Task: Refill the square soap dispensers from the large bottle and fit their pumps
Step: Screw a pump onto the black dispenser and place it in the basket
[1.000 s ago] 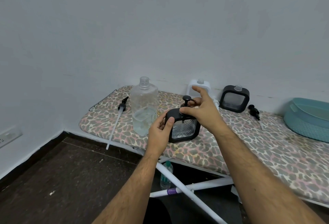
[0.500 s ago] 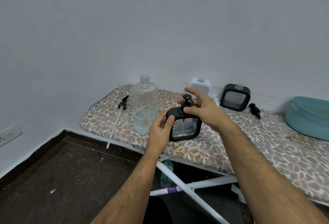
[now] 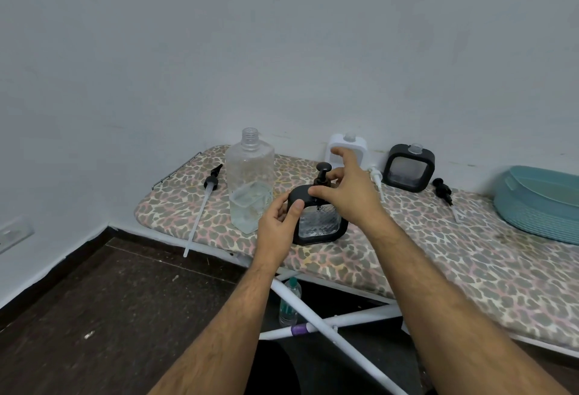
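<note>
A black-framed square dispenser (image 3: 319,225) stands near the front edge of the ironing board (image 3: 407,253), with a black pump (image 3: 322,173) standing in its neck. My left hand (image 3: 279,225) grips its left side. My right hand (image 3: 344,189) pinches the pump's collar with thumb and fingers, the index finger stretched out. The large clear bottle (image 3: 249,184), uncapped and about a third full, stands just left. A white square dispenser (image 3: 346,150) and a second black one (image 3: 410,167), both without pumps, stand against the wall.
A long-tubed black pump (image 3: 208,194) lies left of the large bottle. A white pump (image 3: 376,178) and a small black pump (image 3: 443,191) lie near the back dispensers. A teal basket (image 3: 539,200) sits at the right. A small bottle (image 3: 289,300) stands on the floor under the board.
My right hand has turned on the pump collar, its fingers shifting round the neck. The left hand has kept its grip and the dispenser has stayed in place.
</note>
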### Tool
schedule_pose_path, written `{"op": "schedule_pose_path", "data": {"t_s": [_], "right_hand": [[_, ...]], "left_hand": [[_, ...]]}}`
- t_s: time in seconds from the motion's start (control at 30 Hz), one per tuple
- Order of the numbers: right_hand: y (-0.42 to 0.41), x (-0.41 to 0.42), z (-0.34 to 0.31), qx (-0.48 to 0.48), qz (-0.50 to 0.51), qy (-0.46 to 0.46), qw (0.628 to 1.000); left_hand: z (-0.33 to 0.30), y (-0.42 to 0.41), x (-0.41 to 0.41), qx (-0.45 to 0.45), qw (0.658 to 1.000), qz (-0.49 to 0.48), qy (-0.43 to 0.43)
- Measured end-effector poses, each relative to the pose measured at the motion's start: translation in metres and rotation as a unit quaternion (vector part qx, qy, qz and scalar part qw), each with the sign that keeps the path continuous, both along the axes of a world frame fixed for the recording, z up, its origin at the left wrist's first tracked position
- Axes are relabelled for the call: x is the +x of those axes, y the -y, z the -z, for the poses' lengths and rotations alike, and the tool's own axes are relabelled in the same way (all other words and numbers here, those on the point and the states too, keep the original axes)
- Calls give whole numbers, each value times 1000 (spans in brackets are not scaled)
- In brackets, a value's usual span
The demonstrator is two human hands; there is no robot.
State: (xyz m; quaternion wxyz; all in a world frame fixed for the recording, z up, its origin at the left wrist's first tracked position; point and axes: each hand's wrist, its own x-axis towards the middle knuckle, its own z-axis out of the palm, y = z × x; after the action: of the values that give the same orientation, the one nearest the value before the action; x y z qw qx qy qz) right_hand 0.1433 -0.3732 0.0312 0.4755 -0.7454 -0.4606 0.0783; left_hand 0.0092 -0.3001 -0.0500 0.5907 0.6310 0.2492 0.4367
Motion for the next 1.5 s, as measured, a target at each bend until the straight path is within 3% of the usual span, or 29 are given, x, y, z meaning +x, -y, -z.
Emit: {"op": "schedule_pose_path", "data": {"t_s": [0.13,0.27,0.63,0.83,0.9,1.1,1.27,1.5], "right_hand": [[7,20,-11,-20,-121,-95,988],[9,27,-10,-21,-156,-116,981],[4,-7,-1,4,46,39,998],[9,16,-17,-49,-127,-93,986],[8,20,-15,-41,-142,-96,984],[4,15,-4,-4,-96,-86,992],[5,-4,0,6,17,-3,1000],[3,-35,6,30,137,109,984]], "left_hand": [[1,-1,1,-4,1000,1,0],[3,-2,2,-4,1000,5,8],[5,-4,2,0,1000,2,4],[-2,0,1,-7,1000,14,5],[-1,-1,1,-12,1000,13,8],[2,-3,1,-14,1000,15,9],[2,-3,1,-10,1000,7,-1],[4,-4,2,17,1000,5,-7]]}}
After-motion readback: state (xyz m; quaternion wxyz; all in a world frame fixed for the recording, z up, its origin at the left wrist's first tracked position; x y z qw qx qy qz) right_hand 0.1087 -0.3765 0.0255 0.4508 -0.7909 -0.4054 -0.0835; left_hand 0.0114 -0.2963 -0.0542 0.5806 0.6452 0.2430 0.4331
